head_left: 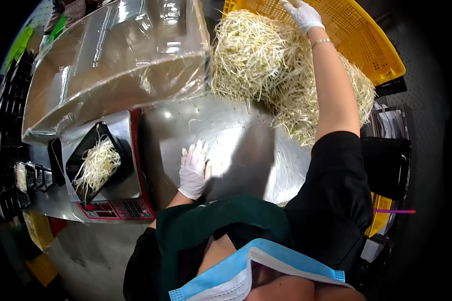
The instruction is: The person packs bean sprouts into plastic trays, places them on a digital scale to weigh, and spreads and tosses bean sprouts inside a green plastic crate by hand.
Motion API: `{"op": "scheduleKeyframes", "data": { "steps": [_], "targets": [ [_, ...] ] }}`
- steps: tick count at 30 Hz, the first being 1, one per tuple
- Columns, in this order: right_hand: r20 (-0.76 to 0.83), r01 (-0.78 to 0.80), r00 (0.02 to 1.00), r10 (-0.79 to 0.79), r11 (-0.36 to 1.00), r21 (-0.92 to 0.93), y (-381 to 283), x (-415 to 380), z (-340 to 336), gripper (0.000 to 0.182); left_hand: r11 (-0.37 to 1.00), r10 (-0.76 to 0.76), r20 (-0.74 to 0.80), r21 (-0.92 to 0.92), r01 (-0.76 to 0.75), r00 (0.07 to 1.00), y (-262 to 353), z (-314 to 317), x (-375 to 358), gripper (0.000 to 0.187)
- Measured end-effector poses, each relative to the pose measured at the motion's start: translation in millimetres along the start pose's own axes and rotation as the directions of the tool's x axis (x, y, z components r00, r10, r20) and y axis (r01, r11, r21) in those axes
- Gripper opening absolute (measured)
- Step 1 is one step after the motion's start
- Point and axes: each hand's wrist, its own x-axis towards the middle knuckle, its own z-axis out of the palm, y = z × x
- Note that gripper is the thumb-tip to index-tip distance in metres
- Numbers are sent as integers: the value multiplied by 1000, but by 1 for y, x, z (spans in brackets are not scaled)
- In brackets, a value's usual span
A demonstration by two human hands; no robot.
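My left hand [194, 170], in a white glove, lies on the metal table [186, 118] with its fingers stretched out and nothing in it. At the top, my right hand [305, 16], also gloved, reaches over to the yellow crate [359, 37] beside a large pile of bean sprouts [256, 55]; its fingertips are partly cut off by the frame edge. On the left, a black tray [116, 145] of sprouts [99, 165] rests tilted in angle on a red scale [135, 200] with a metal plate.
A large box lined with clear plastic [120, 80] stands at the upper left. Stacked black trays [7, 140] line the far left. More black trays [386, 165] are at the right, near a purple stick [397, 211]. Part of another person [55, 15] shows at the top left.
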Motion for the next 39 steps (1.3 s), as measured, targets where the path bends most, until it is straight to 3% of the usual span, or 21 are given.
{"op": "scheduleKeyframes", "data": {
  "steps": [1, 2, 4, 5, 8, 11, 13, 15, 17, 20, 23, 25, 26, 27, 29, 31, 33, 35, 36, 38, 39],
  "targets": [
    [-3, 2, 1000, -2, 1000, 7, 22, 26, 10, 40, 1000, 9, 2, 20, -9, 1000, -1, 2, 1, 53],
    [231, -53, 965, 123, 956, -289, 63, 66, 25, 55, 1000, 5, 5, 18, -5, 1000, -2, 1, 2, 53],
    [342, -194, 890, 302, 929, -316, 76, 55, 44, 84, 1000, -2, 2, 13, 2, 1000, -2, 3, 1, 54],
    [413, -183, 850, 327, 919, -350, 81, 54, 51, 91, 1000, -5, 8, 13, 5, 1000, -3, 5, 1, 54],
    [458, -235, 816, 354, 926, -297, 75, 37, 51, 79, 1000, -13, 9, -25, 13, 1000, 0, 2, 2, 54],
    [519, -171, 803, 293, 948, -270, 51, 19, 35, 74, 999, -27, 20, -17, 27, 999, 3, 0, 5, 53],
    [451, -136, 853, 264, 946, -296, 56, 6, 43, 75, 999, -27, 16, -17, 27, 1000, 3, 0, 4, 53],
    [378, -27, 918, 118, 971, -238, 56, -11, 45, 79, 1000, -7, -1, -26, 7, 1000, 3, 0, 3, 54],
    [407, 16, 897, 172, 908, -419, 15, -45, 32, 71, 1000, 2, -14, -29, -2, 1000, 2, 1, 2, 53],
    [123, 169, 984, -132, 917, -361, -12, -120, 41, 61, 997, 41, -90, -67, -48, 995, -1, 2, 1, 53],
    [-83, 366, 901, -425, 850, -379, -23, -188, 56, 62, 968, 2, -102, -248, -27, 995, -11, 8, 0, 51],
    [-98, 296, 927, -362, 868, -399, -32, -234, 68, 66, 936, -37, -256, -347, -56, 966, -8, 11, 0, 41],
    [-18, 230, 967, -253, 907, -352, -40, -253, 73, 69, 859, -160, -172, -509, 51, 972, -15, 14, -1, 45],
    [-33, 263, 958, -284, 922, -285, -36, -272, 83, 71, 747, -267, -66, -645, 163, 962, -19, 17, -1, 49],
    [44, 227, 974, -223, 934, -275, -38, -310, 96, 75, 771, -268, -148, -625, 120, 952, -15, 16, 3, 48],
    [102, 241, 970, -220, 924, -296, -47, -338, 86, 72, 476, -397, -160, -878, 54, 904, -17, 14, 8, 49],
    [167, 262, 961, -219, 914, -310, -49, -345, 74, 69, 664, -352, -323, -748, -9, 879, -13, -4, 17, 45],
    [126, 278, 956, -265, 956, -96, -53, -330, 45, 60, 939, -25, -448, -318, -133, 894, -13, -30, 40, 49],
    [-18, 356, 933, -360, 927, -121, -51, -317, 36, 53, 942, 53, -428, -279, -188, 902, -6, -38, 58, 51],
    [-55, 359, 926, -374, 917, -176, -30, -283, 32, 51, 943, 243, -426, -106, -315, 871, 19, -41, 97, 56],
    [-8, 277, 954, -299, 893, -355, -30, -268, 29, 57, 925, 354, -432, 31, -378, 830, 31, -37, 112, 58]
  ]
}}
